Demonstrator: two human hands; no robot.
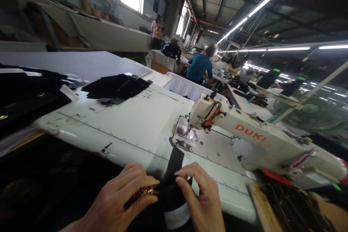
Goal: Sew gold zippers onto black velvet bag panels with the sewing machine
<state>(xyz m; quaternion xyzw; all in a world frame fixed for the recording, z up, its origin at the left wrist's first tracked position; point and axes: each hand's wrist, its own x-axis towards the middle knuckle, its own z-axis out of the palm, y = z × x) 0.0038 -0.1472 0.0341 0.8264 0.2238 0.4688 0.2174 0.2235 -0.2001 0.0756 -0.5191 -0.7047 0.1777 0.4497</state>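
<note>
My left hand (pixel 115 197) is closed around a shiny gold-coloured metal piece (pixel 148 190), mostly covered by the fingers, so its kind is unclear. Thumb and forefinger of my right hand (pixel 203 197) pinch a black fabric strip (pixel 175 159). The strip's far end lies on the table edge, just in front of the sewing machine (pixel 231 119). Below the pinch, a pale band (pixel 177 217) shows on the dark material. Both hands are at the near edge of the sewing table (pixel 136 116), a little apart from each other.
Black fabric pieces (pixel 116 86) are stacked on the table's left, with a larger dark pile (pixel 29 94) beyond. A white plastic bin (pixel 185 85) stands behind the table. Dark pieces (pixel 299 206) lie at right, near a fan (pixel 312 108). A person in teal (pixel 199 67) sits farther back.
</note>
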